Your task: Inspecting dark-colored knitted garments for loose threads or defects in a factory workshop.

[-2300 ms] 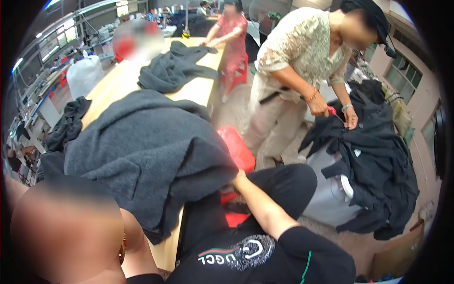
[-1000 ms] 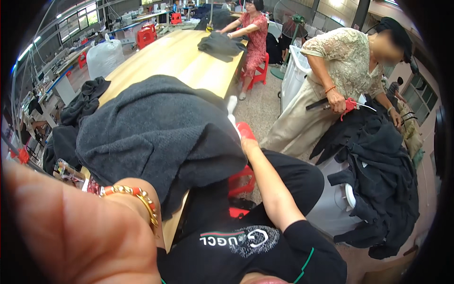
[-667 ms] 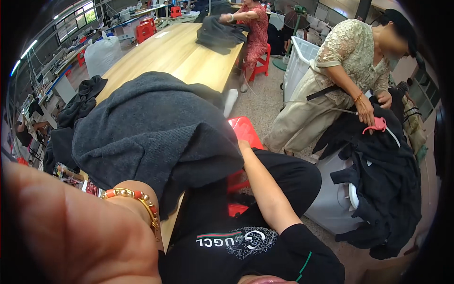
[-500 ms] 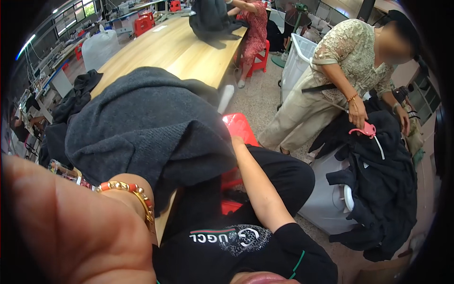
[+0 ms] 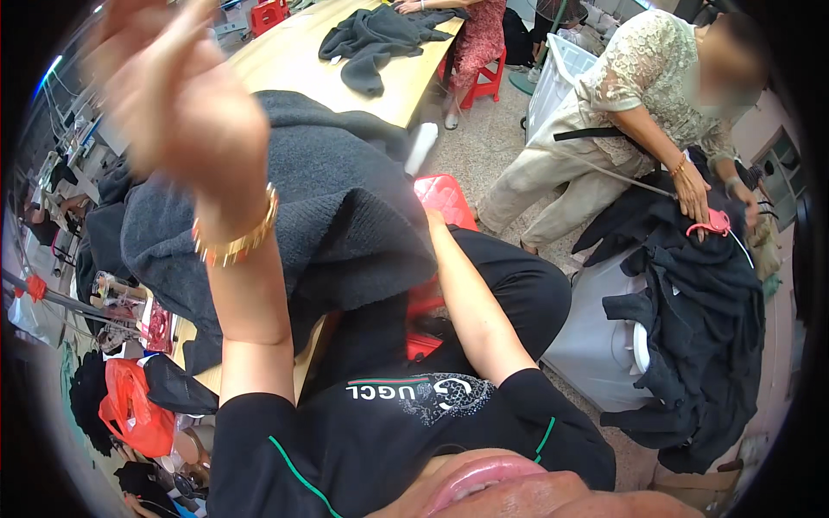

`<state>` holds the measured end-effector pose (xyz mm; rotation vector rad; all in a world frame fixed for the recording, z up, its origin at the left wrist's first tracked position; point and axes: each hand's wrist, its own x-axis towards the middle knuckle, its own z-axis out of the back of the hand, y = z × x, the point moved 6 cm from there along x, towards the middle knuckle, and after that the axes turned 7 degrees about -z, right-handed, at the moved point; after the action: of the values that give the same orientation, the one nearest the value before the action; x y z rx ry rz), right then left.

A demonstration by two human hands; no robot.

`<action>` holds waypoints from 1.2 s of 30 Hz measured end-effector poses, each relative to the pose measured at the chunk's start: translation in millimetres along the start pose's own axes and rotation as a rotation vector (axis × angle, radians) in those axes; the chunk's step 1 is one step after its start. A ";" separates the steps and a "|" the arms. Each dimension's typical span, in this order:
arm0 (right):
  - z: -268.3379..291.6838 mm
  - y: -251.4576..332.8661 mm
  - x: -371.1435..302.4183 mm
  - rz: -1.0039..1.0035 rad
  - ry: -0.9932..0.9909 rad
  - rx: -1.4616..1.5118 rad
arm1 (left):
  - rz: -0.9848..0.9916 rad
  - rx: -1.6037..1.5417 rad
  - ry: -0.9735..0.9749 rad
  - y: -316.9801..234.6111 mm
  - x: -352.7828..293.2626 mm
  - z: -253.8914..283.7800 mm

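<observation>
A dark grey knitted garment (image 5: 345, 198), bunched up, lies over the near end of the wooden table and my lap. My left hand (image 5: 186, 121) is raised above its left part, smeared by motion. Its fingers look stretched out and apart, with nothing visible in them. On the wrist is a gold bracelet. My right forearm reaches to the garment's right edge, where only the wrist end of my right hand (image 5: 435, 221) shows. The garment covers its fingers, so what they grip cannot be told.
A co-worker at right holds a pink tool (image 5: 711, 223) over black garments (image 5: 699, 328) piled on a grey bin (image 5: 583, 363). Across the wooden table (image 5: 294, 65), another person handles a dark garment (image 5: 380, 43). A red bag (image 5: 134, 410) lies at lower left; a red stool (image 5: 442, 194) stands beside me.
My left hand has swung from the lower left, close to the camera, up over the garment. The far person's garment has come down onto the table. The co-worker's pink tool has shifted right.
</observation>
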<state>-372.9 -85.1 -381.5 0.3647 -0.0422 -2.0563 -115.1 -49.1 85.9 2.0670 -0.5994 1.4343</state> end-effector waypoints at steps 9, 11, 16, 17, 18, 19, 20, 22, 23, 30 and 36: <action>3.7 -48.1 -10.6 -0.025 0.000 0.054 | 0.831 0.792 0.561 254.2 -152.7 -7.8; 3.6 -51.7 -12.7 -0.012 0.002 0.055 | 0.747 0.940 0.607 267.7 -180.4 2.8; -0.7 -58.6 -9.2 0.012 0.009 0.057 | 1.137 1.045 0.781 300.8 -250.0 66.5; -5.2 -62.8 -8.7 0.004 0.017 0.065 | 1.163 1.048 0.778 299.7 -260.7 73.2; -10.2 -73.5 -8.4 -0.016 0.021 0.066 | 1.222 0.995 0.864 302.0 -273.9 60.1; -12.3 -87.8 -8.3 -0.042 0.019 0.065 | 1.278 0.938 0.951 304.4 -286.0 45.8; -14.7 -89.3 -6.2 -0.045 0.024 0.073 | 1.320 0.935 1.160 307.9 -295.4 42.0; -21.1 -86.0 -7.7 -0.035 0.038 0.069 | 1.285 1.000 1.394 307.5 -313.6 44.3; -24.4 -77.3 -7.1 -0.015 0.046 0.076 | 1.224 1.053 1.634 303.6 -324.0 49.9; -36.3 -90.8 -6.5 -0.029 0.050 0.095 | 1.208 0.936 1.951 326.1 -377.8 49.0; -46.1 -89.7 -5.1 -0.010 0.055 0.119 | 1.382 0.841 1.574 345.7 -390.6 102.9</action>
<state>-434.2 -30.8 -440.5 0.4959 -0.1297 -2.0574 -392.4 -356.8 -247.6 -0.1506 -0.6599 3.6815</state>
